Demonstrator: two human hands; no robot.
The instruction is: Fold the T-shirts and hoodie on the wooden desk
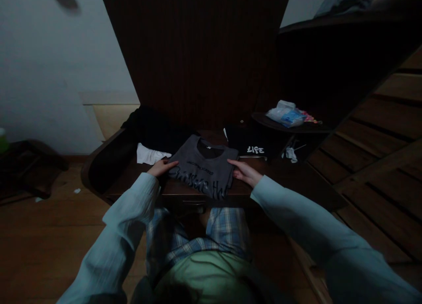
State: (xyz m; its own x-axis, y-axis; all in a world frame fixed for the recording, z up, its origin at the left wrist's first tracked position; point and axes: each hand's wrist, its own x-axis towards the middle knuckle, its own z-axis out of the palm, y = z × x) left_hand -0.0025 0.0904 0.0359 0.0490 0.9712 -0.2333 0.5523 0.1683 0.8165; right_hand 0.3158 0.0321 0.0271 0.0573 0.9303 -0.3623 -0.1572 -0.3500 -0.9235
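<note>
Head view: a folded grey shirt point(204, 172) lies on a dark desk point(296, 174), its collar away from the person and its printed front up, its near hem hanging just over the desk's front edge. The left hand point(161, 167) lies flat and spread on the shirt's left edge. The right hand point(245, 172) touches the shirt's right edge with its fingers reaching in. The light is too dim to show whether they pinch the cloth. The hands are well apart, one on each side of the shirt.

Left of the shirt, touching its corner, is a white cloth point(149, 155), with a black heap point(154, 128) behind it. Right of the shirt and a little behind it lies a black top point(253, 148) printed "LIFE". Further right and higher than the shirt, a plastic bag point(285, 113) sits on a small shelf. Below the shirt, plaid trousers point(227, 229) show under the desk.

The step in hand looks like squaring the shirt's two side folds. To do it well, both hands should press evenly, keeping the folded edges parallel and the collar centred between them. The palms should stay flat so no crease bunches under the print. The overhanging hem could drag the shirt forward, so weight is best kept on the part resting on the desk.
</note>
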